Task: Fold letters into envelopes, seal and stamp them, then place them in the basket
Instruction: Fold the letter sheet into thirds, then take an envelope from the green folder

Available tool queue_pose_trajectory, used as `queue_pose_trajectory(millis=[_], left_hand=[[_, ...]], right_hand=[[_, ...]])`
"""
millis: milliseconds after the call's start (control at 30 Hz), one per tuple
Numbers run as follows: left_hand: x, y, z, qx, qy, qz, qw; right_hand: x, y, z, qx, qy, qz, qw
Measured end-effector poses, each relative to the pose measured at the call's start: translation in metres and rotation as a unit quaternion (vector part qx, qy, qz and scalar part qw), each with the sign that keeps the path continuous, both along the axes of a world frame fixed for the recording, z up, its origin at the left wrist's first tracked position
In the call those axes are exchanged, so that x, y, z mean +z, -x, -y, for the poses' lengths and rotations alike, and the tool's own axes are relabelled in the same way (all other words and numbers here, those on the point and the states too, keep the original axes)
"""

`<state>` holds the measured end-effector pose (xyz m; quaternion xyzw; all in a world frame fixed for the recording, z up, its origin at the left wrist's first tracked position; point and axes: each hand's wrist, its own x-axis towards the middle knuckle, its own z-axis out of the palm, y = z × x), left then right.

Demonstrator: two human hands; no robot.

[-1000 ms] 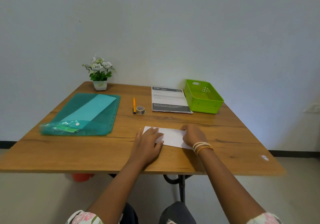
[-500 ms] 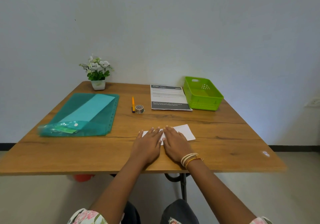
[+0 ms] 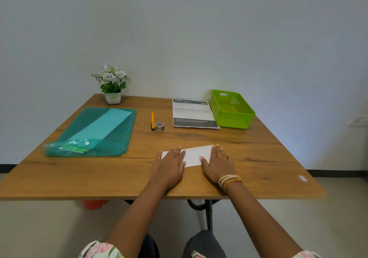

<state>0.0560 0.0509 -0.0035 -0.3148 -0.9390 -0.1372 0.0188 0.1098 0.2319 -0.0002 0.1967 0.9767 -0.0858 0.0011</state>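
A wooden table is being used as the work surface. A teal plastic folder is being kept on its left side, a printed sheet at the back, and a green basket just beside that sheet, at the right. A folded white letter is being pressed flat near the front edge by the left hand and the right hand, both spread wide with straight fingers, one on each end. A flower pot, an orange pen and a tape roll are being left further back.
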Motion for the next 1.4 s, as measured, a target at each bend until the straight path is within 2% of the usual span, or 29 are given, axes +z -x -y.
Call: queue_pose_trajectory(millis=[67,167,300,400,500,600,700,800,933,1033,1133,1300,1400], left_hand=[[0.0,0.0,-0.001,0.02,-0.022,-0.006,1.0],[0.002,0.002,-0.003,0.055,-0.063,-0.014,0.996],[-0.003,0.002,-0.002,0.079,-0.096,0.016,0.992],[-0.003,0.001,-0.001,0.084,-0.103,0.018,0.991],[0.0,0.002,-0.003,0.08,-0.139,0.027,0.987],[0.004,0.0,0.004,0.07,-0.241,0.069,0.966],[0.007,-0.001,0.025,0.052,-0.253,0.06,0.964],[0.01,0.008,0.069,0.069,-0.246,-0.014,0.967],[0.011,0.023,0.138,0.124,-0.252,-0.111,0.953],[0.015,0.026,0.168,0.162,-0.286,-0.086,0.94],[0.014,0.026,0.172,0.141,-0.302,-0.031,0.942],[0.017,0.025,0.171,0.097,-0.285,0.029,0.953],[0.012,0.026,0.177,0.1,-0.313,-0.012,0.944]], right_hand=[[-0.002,-0.005,0.015,0.05,-0.001,-0.034,0.998],[0.0,-0.003,0.024,0.096,-0.005,-0.023,0.995],[0.002,0.012,0.017,0.022,-0.006,0.004,1.0],[0.001,0.018,0.015,-0.019,0.01,-0.011,1.0],[0.0,0.018,0.024,-0.043,-0.012,-0.086,0.995],[-0.004,0.01,0.042,-0.032,-0.009,-0.186,0.982],[-0.001,0.013,0.064,0.023,0.067,-0.283,0.956],[0.01,0.033,0.103,0.082,0.166,-0.319,0.929],[0.025,0.068,0.165,0.151,0.255,-0.271,0.916],[0.045,0.099,0.206,0.196,0.29,-0.224,0.91],[0.061,0.128,0.238,0.211,0.326,-0.148,0.91],[0.079,0.163,0.271,0.222,0.286,0.016,0.932],[0.072,0.167,0.27,0.234,0.21,0.053,0.948]])
